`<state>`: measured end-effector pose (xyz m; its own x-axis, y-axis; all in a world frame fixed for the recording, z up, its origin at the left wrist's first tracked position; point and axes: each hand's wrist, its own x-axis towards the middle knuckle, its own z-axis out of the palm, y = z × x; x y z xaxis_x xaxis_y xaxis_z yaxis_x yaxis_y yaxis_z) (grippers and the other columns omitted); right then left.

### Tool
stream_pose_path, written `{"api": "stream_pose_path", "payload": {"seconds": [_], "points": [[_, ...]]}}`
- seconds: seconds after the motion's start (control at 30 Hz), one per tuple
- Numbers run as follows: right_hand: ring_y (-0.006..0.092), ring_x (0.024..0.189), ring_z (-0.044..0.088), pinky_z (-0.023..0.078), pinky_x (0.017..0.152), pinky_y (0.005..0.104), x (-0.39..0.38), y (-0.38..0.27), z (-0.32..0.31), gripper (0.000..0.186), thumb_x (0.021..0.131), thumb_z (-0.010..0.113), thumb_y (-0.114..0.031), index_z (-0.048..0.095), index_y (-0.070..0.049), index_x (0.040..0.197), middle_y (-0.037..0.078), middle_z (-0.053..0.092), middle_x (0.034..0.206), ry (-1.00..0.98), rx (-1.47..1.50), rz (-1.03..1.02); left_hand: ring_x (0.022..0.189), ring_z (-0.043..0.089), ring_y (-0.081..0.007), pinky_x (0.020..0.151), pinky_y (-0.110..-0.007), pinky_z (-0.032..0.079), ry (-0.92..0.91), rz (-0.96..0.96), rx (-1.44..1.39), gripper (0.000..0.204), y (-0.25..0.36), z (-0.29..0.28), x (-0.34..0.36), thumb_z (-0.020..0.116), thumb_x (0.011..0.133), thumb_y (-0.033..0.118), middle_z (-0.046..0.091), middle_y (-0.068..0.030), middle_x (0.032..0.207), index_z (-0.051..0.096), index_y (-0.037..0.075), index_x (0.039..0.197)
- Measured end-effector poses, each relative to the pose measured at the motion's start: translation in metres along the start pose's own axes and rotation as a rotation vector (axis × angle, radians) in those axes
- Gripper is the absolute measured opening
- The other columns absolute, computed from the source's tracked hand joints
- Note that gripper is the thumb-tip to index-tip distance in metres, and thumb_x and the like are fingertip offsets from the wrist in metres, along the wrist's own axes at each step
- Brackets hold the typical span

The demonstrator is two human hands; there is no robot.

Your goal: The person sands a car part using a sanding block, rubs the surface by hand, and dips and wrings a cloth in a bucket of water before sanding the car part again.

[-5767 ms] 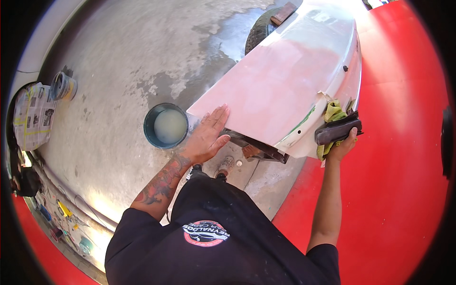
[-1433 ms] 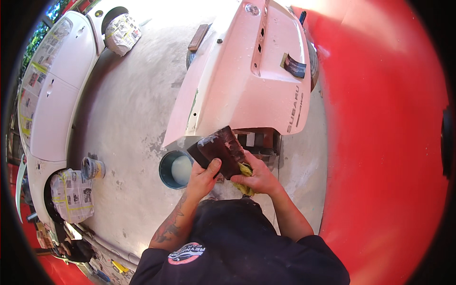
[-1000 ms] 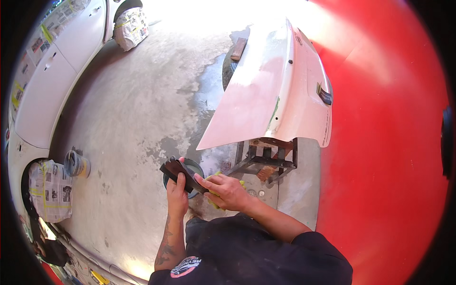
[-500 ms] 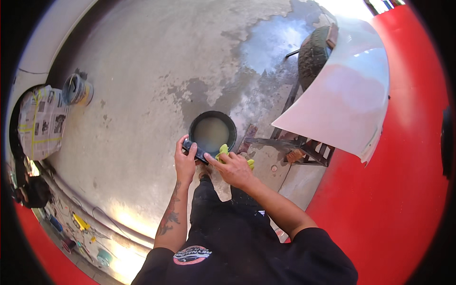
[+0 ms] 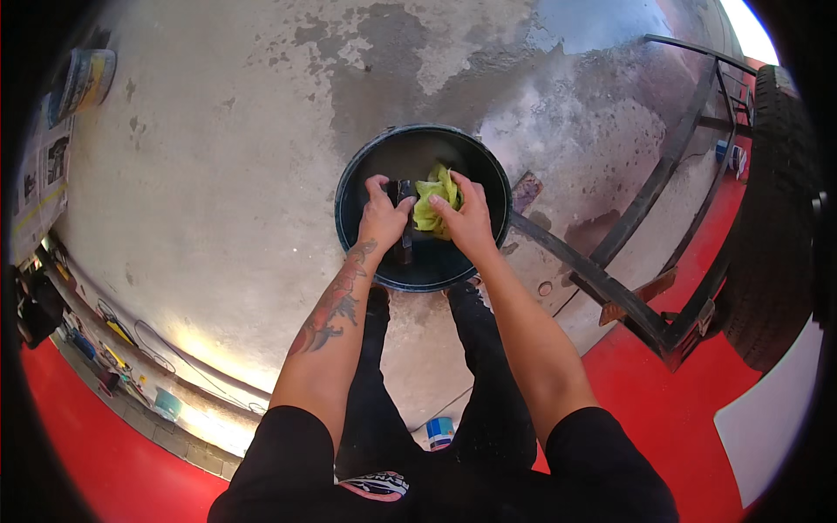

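Both of my hands are over a round black bucket [image 5: 344,205] that stands on the floor in front of my feet. My left hand [image 5: 382,216] grips a dark oblong block [image 5: 404,246], its thumb lying across the near side. Bunched in my right hand [image 5: 469,218] is a yellow-green cloth [image 5: 431,209], close beside the block. Whether cloth and block touch I cannot tell. Shadow hides most of the bucket's inside, though murky liquid shows toward its far side.
To the right stand a dark metal frame [image 5: 602,277] and a tire [image 5: 769,218], with a white panel [image 5: 772,423] nearer. A pail [image 5: 85,80] and newspaper-covered object [image 5: 42,179] are at left. A blue-and-white can [image 5: 439,432] stands between my legs. Wet patches mark the concrete.
My hands have moved from the bucket's near rim to above its opening, still holding block and cloth. The view has come closer to the bucket, and the white panel has shifted to the right edge.
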<state>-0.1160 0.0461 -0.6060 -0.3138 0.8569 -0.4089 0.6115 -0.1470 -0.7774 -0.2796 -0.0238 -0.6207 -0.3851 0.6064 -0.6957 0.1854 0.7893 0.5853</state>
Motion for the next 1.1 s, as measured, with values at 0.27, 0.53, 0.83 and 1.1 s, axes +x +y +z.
{"api": "stream_pose_path", "payload": {"seconds": [0.27, 0.53, 0.83, 1.1], "points": [[0.0429, 0.153, 0.021, 0.03, 0.122, 0.0488, 0.062, 0.095, 0.11, 0.087, 0.082, 0.074, -0.027, 0.033, -0.022, 0.159, 0.017, 0.02, 0.167, -0.623, -0.796, 0.212, 0.12, 0.06, -0.0438, 0.1, -0.048, 0.049, 0.218, 0.004, 0.219, 0.046, -0.141, 0.117, 0.115, 0.064, 0.096, 0.024, 0.062, -0.0274, 0.128, 0.055, 0.0, 0.134], [0.0365, 0.132, 0.055, 0.044, 0.111, 0.0435, 0.059, 0.109, 0.109, 0.069, 0.088, 0.071, -0.024, 0.047, 0.0, 0.148, 0.025, 0.051, 0.149, -0.501, -0.735, 0.419, 0.118, 0.062, -0.0418, 0.097, -0.05, 0.051, -0.154, 0.177, 0.782, 0.037, -0.181, 0.075, 0.122, 0.055, 0.099, 0.028, 0.07, -0.0224, 0.116, 0.066, 0.005, 0.126], [0.019, 0.098, 0.072, 0.058, 0.089, 0.0327, -0.044, -0.064, -0.066, 0.033, 0.099, 0.064, -0.019, 0.062, 0.001, 0.125, 0.01, 0.072, 0.113, -0.221, 1.142, 0.394, 0.106, 0.067, -0.0263, 0.093, -0.035, 0.049, 0.074, -0.048, -0.203, 0.038, 0.004, -0.01, -0.017, 0.055, 0.103, 0.034, 0.071, -0.015, 0.111, 0.065, 0.003, 0.122], [0.0306, 0.118, 0.066, 0.055, 0.101, 0.0422, -0.159, -0.237, -0.22, 0.07, 0.094, 0.071, -0.044, 0.047, 0.002, 0.142, 0.02, 0.063, 0.133, -0.07, 1.538, -0.195, 0.06, 0.065, -0.0169, 0.05, -0.03, 0.054, -0.074, 0.03, -0.514, 0.04, 0.057, -0.108, -0.136, 0.048, 0.107, 0.047, 0.064, -0.0073, 0.079, 0.057, 0.009, 0.113]]}}
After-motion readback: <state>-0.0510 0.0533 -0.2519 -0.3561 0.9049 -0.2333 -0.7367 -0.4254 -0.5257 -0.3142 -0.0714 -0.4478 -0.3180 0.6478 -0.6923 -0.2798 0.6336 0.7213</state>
